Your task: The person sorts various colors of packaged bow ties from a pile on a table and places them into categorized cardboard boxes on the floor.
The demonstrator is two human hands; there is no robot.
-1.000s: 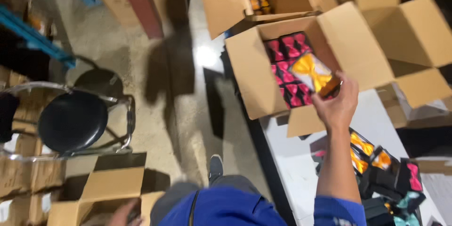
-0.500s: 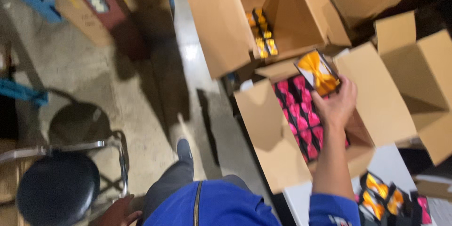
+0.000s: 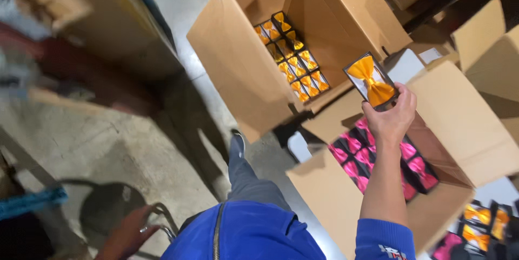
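My right hand (image 3: 390,116) is raised and grips a small black box with an orange bow tie (image 3: 371,80) inside. It hovers between two open cardboard boxes. The far box (image 3: 238,65) holds several orange bow tie boxes (image 3: 292,65) at its bottom. The near box (image 3: 459,119), under my forearm, holds pink bow tie boxes (image 3: 357,157). My left hand (image 3: 127,233) is low at the bottom left, resting on the metal frame of a stool (image 3: 108,211).
More orange and pink bow tie boxes (image 3: 481,222) lie on a white table at the bottom right. Other cardboard boxes (image 3: 486,38) crowd the upper right. The concrete floor (image 3: 108,146) spreads to the left. My leg and shoe (image 3: 238,152) stand below the far box.
My right hand has carried the orange bow tie box from above the pink-filled box toward the box with orange ones. The view has swung so the stool sits lower left.
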